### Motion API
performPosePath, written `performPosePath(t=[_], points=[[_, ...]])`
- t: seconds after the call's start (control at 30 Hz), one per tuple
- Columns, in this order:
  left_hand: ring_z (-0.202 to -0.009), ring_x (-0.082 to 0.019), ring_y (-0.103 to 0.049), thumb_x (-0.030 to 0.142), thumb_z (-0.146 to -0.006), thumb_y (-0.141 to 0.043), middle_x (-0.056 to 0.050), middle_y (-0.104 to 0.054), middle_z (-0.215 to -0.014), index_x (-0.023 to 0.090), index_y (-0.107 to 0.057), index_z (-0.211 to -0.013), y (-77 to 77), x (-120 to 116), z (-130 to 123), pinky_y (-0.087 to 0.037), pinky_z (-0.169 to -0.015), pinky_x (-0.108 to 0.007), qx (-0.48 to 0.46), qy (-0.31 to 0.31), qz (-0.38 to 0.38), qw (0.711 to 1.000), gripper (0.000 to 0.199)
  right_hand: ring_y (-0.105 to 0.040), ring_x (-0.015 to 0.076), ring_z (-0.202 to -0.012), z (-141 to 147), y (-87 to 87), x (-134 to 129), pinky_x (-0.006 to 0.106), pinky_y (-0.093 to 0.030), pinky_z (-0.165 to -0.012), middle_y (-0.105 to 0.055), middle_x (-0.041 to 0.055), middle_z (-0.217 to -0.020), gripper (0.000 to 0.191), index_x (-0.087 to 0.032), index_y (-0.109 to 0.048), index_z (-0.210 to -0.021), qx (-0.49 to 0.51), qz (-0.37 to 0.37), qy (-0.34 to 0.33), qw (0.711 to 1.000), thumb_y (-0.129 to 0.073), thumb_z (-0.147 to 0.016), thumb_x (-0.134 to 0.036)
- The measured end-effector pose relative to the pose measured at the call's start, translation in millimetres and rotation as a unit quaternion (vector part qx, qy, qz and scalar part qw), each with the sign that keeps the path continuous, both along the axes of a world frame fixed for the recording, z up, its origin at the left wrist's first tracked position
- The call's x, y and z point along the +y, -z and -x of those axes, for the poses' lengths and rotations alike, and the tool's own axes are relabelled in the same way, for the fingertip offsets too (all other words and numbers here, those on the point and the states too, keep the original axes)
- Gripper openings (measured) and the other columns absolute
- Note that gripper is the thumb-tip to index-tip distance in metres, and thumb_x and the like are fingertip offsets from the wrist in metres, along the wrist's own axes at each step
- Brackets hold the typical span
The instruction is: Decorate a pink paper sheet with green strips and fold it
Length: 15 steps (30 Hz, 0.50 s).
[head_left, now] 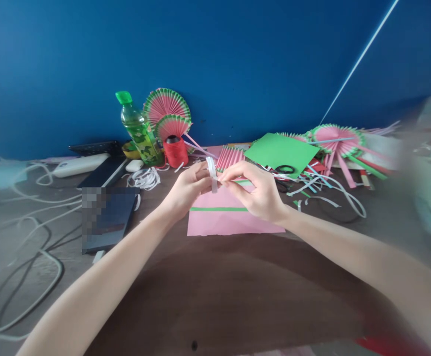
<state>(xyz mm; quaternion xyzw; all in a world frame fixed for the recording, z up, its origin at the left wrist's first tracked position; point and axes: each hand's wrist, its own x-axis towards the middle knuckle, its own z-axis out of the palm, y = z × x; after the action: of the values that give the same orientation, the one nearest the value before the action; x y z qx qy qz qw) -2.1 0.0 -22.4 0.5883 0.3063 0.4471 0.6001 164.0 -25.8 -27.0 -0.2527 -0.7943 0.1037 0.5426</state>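
Note:
My left hand point(188, 187) is closed on a narrow white roll of tape point(212, 170), seen nearly edge-on above the table. The fingertips of my right hand point(256, 190) are pinched together just right of the roll; whatever lies between them is too small to make out. Below both hands lies a pink paper sheet point(230, 222) with green stripes across it. A pleated pink paper piece with green edges point(230, 157) rests just behind my hands.
Left of the sheet are a dark flat box point(109, 222), coiled white cable point(146, 179) and a green-capped bottle point(139, 131). Red thread spool point(175, 151) and paper fans point(166, 109) stand behind. At right lie green paper point(284, 153), another fan point(336, 141) and paper strips. A blue wall point(215, 59) closes the back.

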Motion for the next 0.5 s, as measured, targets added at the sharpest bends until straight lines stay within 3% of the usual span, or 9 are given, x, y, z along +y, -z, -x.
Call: performPosePath(t=[0.17,0.5], points=[[-0.081,-0.014,-0.06,0.013,-0.071,-0.054,-0.006,-0.065,-0.096,0.014,-0.056,-0.1,2.8,1.1,0.0,-0.046,-0.075,-0.029,0.01,-0.011,-0.032,0.999,0.029,-0.059,0.0143,-0.083,-0.7,3.4,0.0,0.031,-0.048,-0.076,-0.063,0.002,-0.084,0.012,-0.021,-0.054,-0.082,-0.02,-0.005,-0.011,1.0,-0.048,-0.083,-0.01],[-0.086,-0.02,-0.063,0.018,-0.071,-0.059,-0.011,-0.066,-0.095,0.01,-0.058,-0.089,3.2,10.7,8.6,-0.048,-0.078,-0.034,-0.014,-0.054,-0.003,0.998,0.019,-0.059,0.0139,-0.076,2.5,2.2,-4.0,0.03,-0.049,-0.07,-0.061,0.0025,-0.077,0.012,-0.02,-0.051,-0.079,-0.048,-0.035,-0.024,0.998,-0.046,-0.084,-0.009]])
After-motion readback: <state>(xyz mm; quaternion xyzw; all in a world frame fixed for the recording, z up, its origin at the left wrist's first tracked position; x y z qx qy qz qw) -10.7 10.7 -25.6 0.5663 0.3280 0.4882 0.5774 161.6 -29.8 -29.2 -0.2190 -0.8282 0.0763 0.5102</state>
